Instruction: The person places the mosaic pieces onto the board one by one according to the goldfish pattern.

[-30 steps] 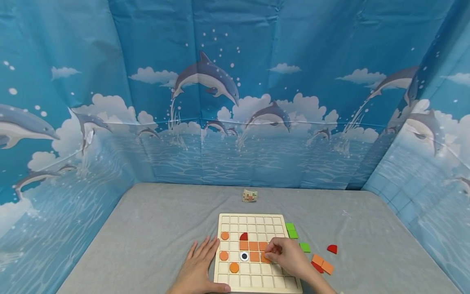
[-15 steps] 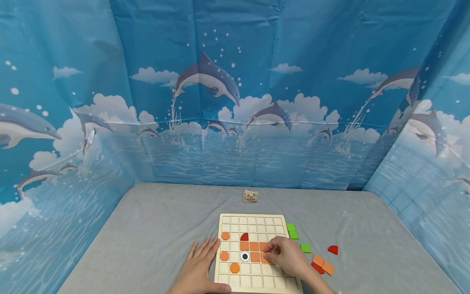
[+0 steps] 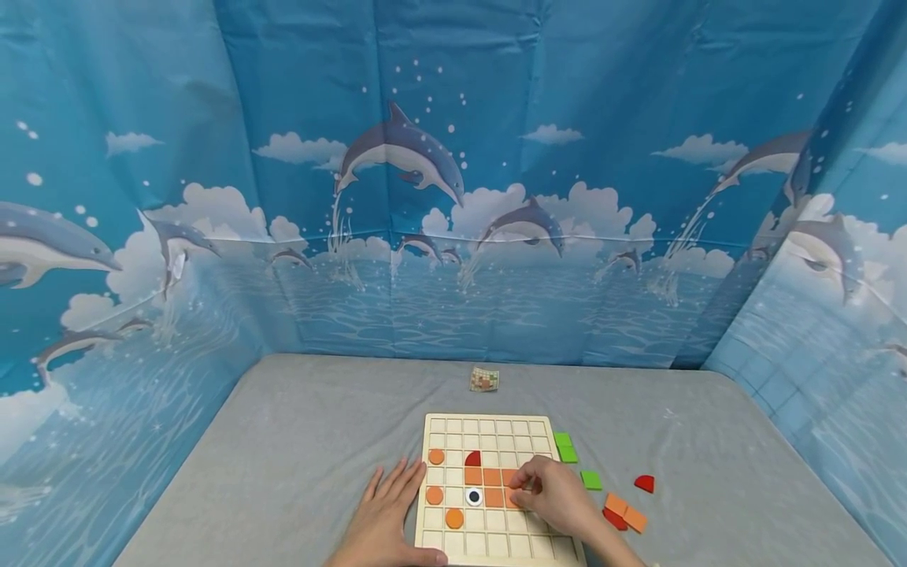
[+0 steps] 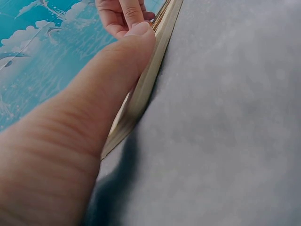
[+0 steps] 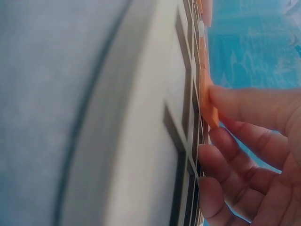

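Note:
A pale wooden grid board [image 3: 496,545] lies on the grey cloth. My left hand [image 3: 386,516] rests along its left side, fingers spread, with the thumb over the near left corner. In the left wrist view that thumb [image 4: 117,66] lies against the board's edge. With thumb and index finger, my right hand [image 3: 556,496] pinches an orange square tile [image 5: 205,99] at a cell on the board's right half; the tile tilts slightly in the right wrist view. Beside it are several orange squares [image 3: 493,497], a white disc with a black centre [image 3: 474,497] and a red quarter-circle [image 3: 473,458].
Orange discs [image 3: 454,518] sit in the board's left cells. Right of the board lie green squares [image 3: 591,480], loose orange squares [image 3: 635,519] and red pieces [image 3: 645,483]. A small patterned card [image 3: 485,379] lies behind the board. A dolphin-print curtain [image 3: 453,299] encloses the table.
Both hands stay nearly where they were, the right one still at the same cell with its tile. The head view has shifted slightly.

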`<state>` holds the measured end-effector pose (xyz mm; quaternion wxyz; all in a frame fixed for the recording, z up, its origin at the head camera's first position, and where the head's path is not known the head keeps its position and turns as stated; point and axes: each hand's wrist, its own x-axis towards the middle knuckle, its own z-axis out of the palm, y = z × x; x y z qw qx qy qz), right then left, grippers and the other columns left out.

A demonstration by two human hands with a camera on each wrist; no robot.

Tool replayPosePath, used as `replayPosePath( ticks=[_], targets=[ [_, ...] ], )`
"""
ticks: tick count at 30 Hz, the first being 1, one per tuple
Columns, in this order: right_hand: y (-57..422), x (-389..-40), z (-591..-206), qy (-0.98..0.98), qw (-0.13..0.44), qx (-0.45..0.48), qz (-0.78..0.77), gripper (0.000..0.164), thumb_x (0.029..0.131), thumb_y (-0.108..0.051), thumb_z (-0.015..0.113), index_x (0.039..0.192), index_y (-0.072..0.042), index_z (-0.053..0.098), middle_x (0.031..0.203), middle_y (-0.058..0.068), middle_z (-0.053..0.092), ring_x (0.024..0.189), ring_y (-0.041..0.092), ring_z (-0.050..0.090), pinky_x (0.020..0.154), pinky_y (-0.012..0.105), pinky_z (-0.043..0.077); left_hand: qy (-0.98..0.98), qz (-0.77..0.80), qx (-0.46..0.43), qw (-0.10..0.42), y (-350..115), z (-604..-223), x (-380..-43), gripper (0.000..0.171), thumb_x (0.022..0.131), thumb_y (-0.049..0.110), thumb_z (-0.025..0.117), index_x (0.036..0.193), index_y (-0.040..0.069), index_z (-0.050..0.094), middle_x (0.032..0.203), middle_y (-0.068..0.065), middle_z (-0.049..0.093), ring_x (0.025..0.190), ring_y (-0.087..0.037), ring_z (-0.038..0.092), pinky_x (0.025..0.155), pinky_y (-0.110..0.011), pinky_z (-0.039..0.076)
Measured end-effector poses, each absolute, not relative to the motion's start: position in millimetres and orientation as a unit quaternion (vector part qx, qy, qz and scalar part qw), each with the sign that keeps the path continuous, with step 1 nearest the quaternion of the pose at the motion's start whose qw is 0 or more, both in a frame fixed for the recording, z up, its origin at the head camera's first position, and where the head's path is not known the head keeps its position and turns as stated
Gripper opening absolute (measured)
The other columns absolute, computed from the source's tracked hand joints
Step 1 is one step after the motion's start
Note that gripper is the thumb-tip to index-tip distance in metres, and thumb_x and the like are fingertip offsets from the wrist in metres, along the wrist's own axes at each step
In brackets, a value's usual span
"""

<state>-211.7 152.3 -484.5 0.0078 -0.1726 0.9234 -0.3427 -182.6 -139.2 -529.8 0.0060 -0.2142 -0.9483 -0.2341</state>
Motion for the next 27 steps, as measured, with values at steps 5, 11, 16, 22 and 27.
replayPosePath(
  ticks=[5, 11, 16, 22, 27],
  targets=[
    [153.8, -210.7, -485.5, 0.92, 0.012, -0.18, -0.347, 0.012, 0.076, -0.017, 0.08, 0.077, -0.022, 0.069, 0.076, -0.011, 0.054, 0.059, 0.005, 0.045, 0.051, 0.024, 0.038, -0.949, -0.233, -0.214, 0.011, -138.2, -529.6, -181.6, 0.121, 0.062, 0.084, 0.058, 0.152, 0.01, 0.025, 0.154, -0.004, 0.025, 0.141, -0.027, 0.016, 0.109, -0.052, 0.005],
    [154.4, -210.8, -485.0, 0.92, 0.018, -0.178, -0.349, 0.013, 0.076, -0.016, 0.08, 0.078, -0.021, 0.069, 0.076, -0.011, 0.055, 0.059, 0.005, 0.045, 0.051, 0.024, 0.039, -0.948, -0.234, -0.214, 0.01, -138.4, -531.3, -182.6, 0.122, 0.061, 0.084, 0.058, 0.152, 0.01, 0.025, 0.154, -0.004, 0.025, 0.141, -0.027, 0.016, 0.109, -0.053, 0.005],
    [154.3, -210.7, -485.1, 0.921, 0.016, -0.175, -0.348, 0.014, 0.075, -0.014, 0.081, 0.076, -0.021, 0.068, 0.074, -0.011, 0.054, 0.058, 0.006, 0.044, 0.05, 0.025, 0.038, -0.948, -0.236, -0.212, 0.006, -138.6, -529.7, -182.7, 0.123, 0.06, 0.084, 0.059, 0.152, 0.01, 0.024, 0.154, -0.005, 0.026, 0.141, -0.027, 0.016, 0.109, -0.053, 0.005],
    [153.6, -209.1, -484.3, 0.924, 0.017, -0.164, -0.344, 0.015, 0.074, -0.013, 0.081, 0.075, -0.021, 0.068, 0.074, -0.011, 0.055, 0.059, 0.008, 0.045, 0.051, 0.024, 0.038, -0.949, -0.235, -0.21, 0.003, -138.6, -530.1, -182.6, 0.123, 0.06, 0.085, 0.058, 0.152, 0.01, 0.024, 0.154, -0.004, 0.026, 0.142, -0.027, 0.015, 0.109, -0.053, 0.005],
    [155.1, -207.1, -483.0, 0.923, 0.023, -0.162, -0.347, 0.015, 0.074, -0.014, 0.081, 0.076, -0.02, 0.068, 0.075, -0.01, 0.055, 0.06, 0.009, 0.044, 0.052, 0.024, 0.038, -0.95, -0.231, -0.209, 0.006, -138.0, -530.5, -182.8, 0.124, 0.06, 0.085, 0.058, 0.151, 0.009, 0.025, 0.154, -0.005, 0.026, 0.141, -0.027, 0.016, 0.109, -0.053, 0.005]
  ],
)
